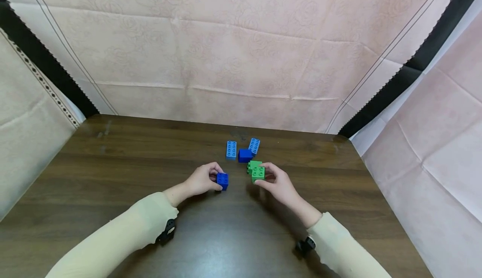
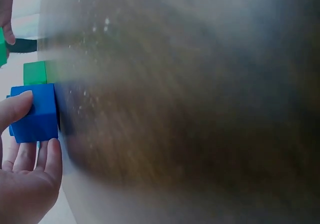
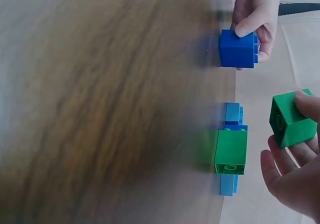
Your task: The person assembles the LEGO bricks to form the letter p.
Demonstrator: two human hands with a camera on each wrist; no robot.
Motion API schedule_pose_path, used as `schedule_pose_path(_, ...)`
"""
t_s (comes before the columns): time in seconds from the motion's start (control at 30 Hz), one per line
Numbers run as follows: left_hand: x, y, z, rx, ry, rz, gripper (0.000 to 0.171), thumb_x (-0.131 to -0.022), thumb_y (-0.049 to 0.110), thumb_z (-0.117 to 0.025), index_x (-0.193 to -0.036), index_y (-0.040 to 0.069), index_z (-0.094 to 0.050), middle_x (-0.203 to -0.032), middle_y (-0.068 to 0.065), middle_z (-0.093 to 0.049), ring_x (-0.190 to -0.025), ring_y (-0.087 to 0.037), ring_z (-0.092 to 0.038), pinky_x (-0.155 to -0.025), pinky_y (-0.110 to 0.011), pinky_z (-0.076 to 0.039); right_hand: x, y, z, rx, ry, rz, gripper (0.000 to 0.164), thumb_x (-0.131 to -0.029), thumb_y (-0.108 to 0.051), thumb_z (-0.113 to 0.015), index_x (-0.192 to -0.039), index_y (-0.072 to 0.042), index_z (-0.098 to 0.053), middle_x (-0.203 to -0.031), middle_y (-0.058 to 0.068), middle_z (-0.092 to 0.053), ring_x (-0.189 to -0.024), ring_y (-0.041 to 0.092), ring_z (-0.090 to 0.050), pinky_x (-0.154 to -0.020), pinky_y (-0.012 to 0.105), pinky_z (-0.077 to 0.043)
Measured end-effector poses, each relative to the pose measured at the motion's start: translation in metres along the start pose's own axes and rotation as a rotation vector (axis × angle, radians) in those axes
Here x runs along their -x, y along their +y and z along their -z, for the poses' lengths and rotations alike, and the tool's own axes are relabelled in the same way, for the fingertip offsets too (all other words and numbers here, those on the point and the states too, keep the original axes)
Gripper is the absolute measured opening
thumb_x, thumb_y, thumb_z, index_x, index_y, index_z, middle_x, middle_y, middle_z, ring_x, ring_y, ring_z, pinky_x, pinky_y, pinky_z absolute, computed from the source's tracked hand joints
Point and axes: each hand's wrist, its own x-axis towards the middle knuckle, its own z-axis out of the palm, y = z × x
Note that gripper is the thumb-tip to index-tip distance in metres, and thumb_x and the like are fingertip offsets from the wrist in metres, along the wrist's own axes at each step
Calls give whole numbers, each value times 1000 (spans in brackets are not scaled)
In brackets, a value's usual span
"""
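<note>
On a brown wood-grain table (image 1: 113,156), a left hand (image 1: 203,178) pinched a studded dark-blue plastic block (image 1: 222,181); toward three o'clock, a right hand (image 1: 278,184) pinched a studded green plastic block (image 1: 258,173), digits parted only by its width. From there, a second green block (image 3: 231,149) lay at eleven o'clock, a second dark-blue block (image 1: 245,156) beyond, oblong light-blue bricks (image 1: 231,149) at ten and twelve.

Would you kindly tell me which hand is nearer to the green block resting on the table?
The right hand: close to the resting green block, on its right, holding another green block; the left hand, gripping a blue block, is farther off, to its left.
</note>
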Motion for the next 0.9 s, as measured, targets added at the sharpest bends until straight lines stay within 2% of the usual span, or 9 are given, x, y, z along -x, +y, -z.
schedule_pose_path(0.13, 0, 2, -4, 9, -11, -3, 33, -73, 0, -76, -99, 3, -55, -105, -17, -67, -97, -26, -64, -90, -43, -51, -1, -6, 1, -50, 3, -40, 39, -81, -12, -72, -116, -5, -55, -110, 16, -65, -99, 29, -59, -92, 43, -49)
schedule_pose_path(0.37, -2, 3, -10, 15, -26, -8, 33, -74, 0, -76, -100, 5, -56, -106, -15, -67, -98, -24, -63, -92, -42, -51, 6, -41, 8, -92, -20, -58, 36, -83, -5, -69, -114, 1, -54, -109, 21, -64, -98, 32, -58, -90, 39, -48)
schedule_pose_path(0.43, -2, 4, -11, 15, -33, -12, 33, -74, 0, -76, -100, 5, -56, -106, -15, -67, -98, -24, -63, -92, -42, -51, 6, -45, 7, -97, -25, -61, 36, -83, -5, -69, -115, 2, -54, -109, 22, -63, -99, 33, -58, -92, 42, -48)
schedule_pose_path(0.6, -2, 7, -13, 14, -37, -18, 32, -74, 1, -76, -100, 4, -56, -105, -14, -67, -98, -24, -63, -93, -42, -50, -1, -34, 2, -92, -28, -56, 38, -82, -9, -70, -117, -1, -56, -109, 20, -61, -100, 32, -57, -93, 48, -47)
schedule_pose_path(0.73, -3, 8, -15, -1, -33, -20, 32, -74, 3, -76, -100, 5, -57, -103, -12, -67, -96, -21, -63, -92, -41, -51, -9, -19, -3, -92, -28, -46, 43, -81, -14, -72, -120, -5, -57, -111, 17, -62, -100, 28, -56, -92, 45, -48)
schedule_pose_path(0.9, -4, 10, -18, -6, -36, -14, 32, -74, 5, -77, -100, 5, -58, -102, -11, -65, -94, -20, -61, -91, -41, -51, -13, -16, -8, -92, -28, -16, 42, -81, -18, -74, -118, -8, -59, -109, 13, -63, -98, 25, -57, -91, 41, -49)
